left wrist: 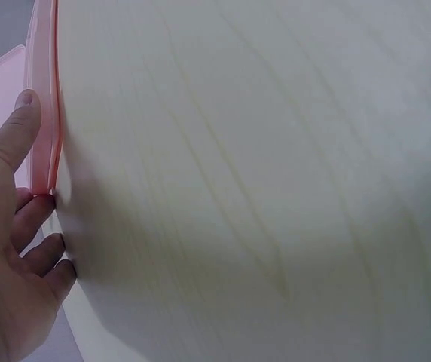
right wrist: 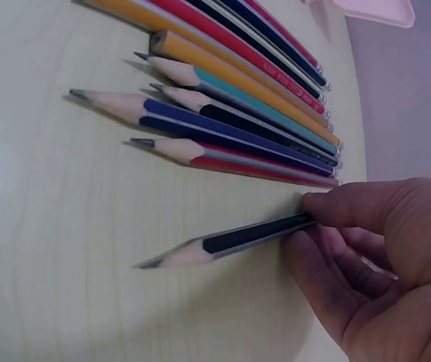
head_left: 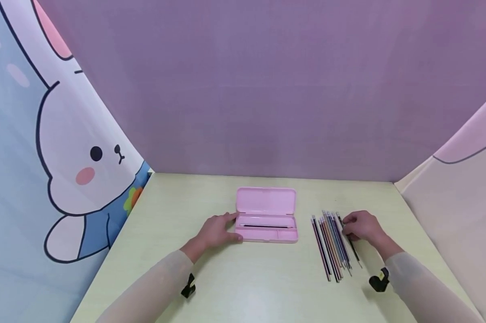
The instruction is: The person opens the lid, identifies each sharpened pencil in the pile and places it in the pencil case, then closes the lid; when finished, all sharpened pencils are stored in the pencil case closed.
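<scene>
A pink pencil case (head_left: 259, 235) lies with its lid raised at the back, one dark pencil (head_left: 263, 226) in its long compartment. At the case's left end is my left hand (head_left: 215, 231), holding it with the thumb on the front edge and fingers at the side. My right hand (head_left: 364, 227) pinches a black pencil (right wrist: 257, 233) near its back end, between thumb and fingers. That pencil's sharpened tip points toward me, low over the table. Close by on its left lie several pencils (head_left: 327, 246) in a loose row.
The pale wooden table (head_left: 275, 282) meets a purple backdrop (head_left: 267, 89) at its far edge. A curtain with a cartoon rabbit (head_left: 85, 134) hangs on the left, and another printed cloth (head_left: 461, 193) on the right.
</scene>
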The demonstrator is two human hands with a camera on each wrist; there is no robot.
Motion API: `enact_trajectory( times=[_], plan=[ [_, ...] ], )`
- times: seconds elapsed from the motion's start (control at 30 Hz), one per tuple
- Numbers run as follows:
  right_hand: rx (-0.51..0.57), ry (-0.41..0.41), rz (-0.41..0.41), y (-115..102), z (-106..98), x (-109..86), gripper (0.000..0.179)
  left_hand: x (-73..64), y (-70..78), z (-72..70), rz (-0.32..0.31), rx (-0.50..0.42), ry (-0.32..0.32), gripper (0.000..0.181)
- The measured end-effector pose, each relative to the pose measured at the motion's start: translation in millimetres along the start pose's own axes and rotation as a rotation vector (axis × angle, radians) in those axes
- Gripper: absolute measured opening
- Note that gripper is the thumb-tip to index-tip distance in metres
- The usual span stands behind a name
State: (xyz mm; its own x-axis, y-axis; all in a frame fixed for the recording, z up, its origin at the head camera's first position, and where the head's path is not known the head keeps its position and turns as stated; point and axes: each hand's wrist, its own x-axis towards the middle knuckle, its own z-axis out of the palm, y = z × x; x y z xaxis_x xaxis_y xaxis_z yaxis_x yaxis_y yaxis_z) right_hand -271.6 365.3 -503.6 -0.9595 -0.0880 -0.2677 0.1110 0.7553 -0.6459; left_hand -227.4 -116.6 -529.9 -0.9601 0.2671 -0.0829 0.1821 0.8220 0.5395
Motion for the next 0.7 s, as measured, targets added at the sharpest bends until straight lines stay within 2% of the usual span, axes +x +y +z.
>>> enact_trajectory(
  times=[0.23,0.33,0.5,0.7],
  plan=[
    [0.032,-0.010,-0.044,-1,-7,0.0,0.040,-0.9,-0.6,0.0,-0.002,0.003,-0.001,0.090],
    [0.037,-0.021,-0.097,-8,-12,1.6,0.039,-0.9,-0.4,0.2,0.000,0.003,-0.005,0.090],
    [0.027,-0.020,-0.191,-33,-16,6.1,0.035,-0.4,1.7,-2.1,0.024,0.000,-0.009,0.091],
    [0.041,-0.041,-0.294,-76,-11,12.2,0.029,0.2,4.3,-4.1,0.057,0.008,-0.008,0.089]
  ],
)
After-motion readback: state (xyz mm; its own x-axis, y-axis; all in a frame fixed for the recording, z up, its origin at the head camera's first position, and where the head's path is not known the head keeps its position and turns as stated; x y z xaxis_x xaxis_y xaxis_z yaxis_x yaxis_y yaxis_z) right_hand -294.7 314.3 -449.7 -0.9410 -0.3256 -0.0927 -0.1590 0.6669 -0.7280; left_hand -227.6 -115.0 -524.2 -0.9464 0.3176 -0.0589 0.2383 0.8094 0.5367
